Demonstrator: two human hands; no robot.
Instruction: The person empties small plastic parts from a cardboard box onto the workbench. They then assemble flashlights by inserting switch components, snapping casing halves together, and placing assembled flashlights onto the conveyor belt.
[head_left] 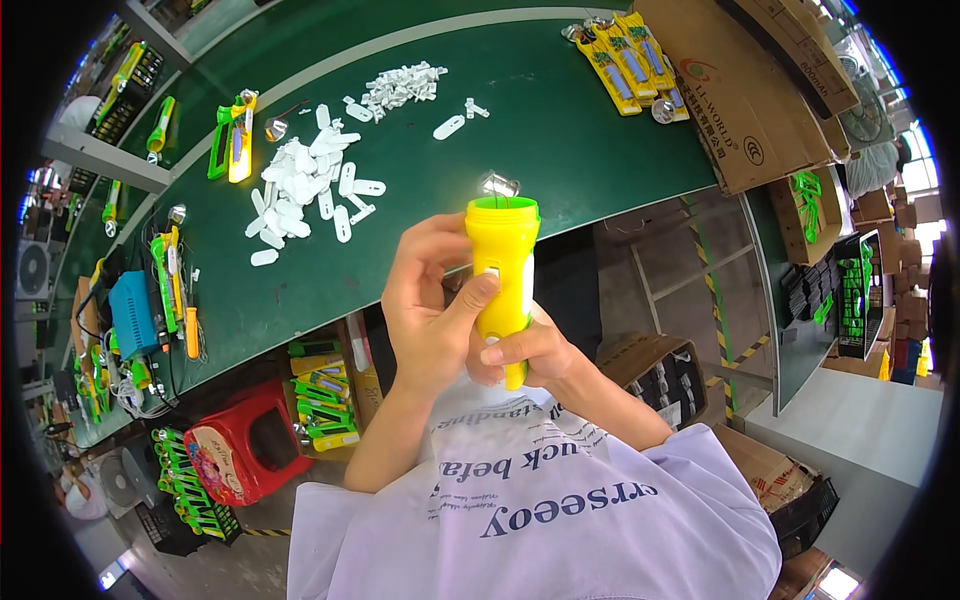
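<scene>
A yellow flashlight body (513, 250) with a green rim stands upright in front of my chest. Above its open top sits a small silver reflector (499, 184), joined by thin wires. My left hand (432, 295) is closed around the body from the left, its thumb at a white switch piece on the side. My right hand (540, 352) grips the lower end, thumb across the front near another small white part. Some fingers are hidden behind the body. Past it on the green table lie a pile of white oval plates (300, 180) and a heap of small white parts (400, 90).
Opened yellow flashlight halves (625, 62) lie at the far right beside a large cardboard box (735, 100). At left are a yellow-green flashlight shell (240, 140), a blue device (133, 315) and an orange-handled tool (192, 333). A red stool (245, 445) stands below the table.
</scene>
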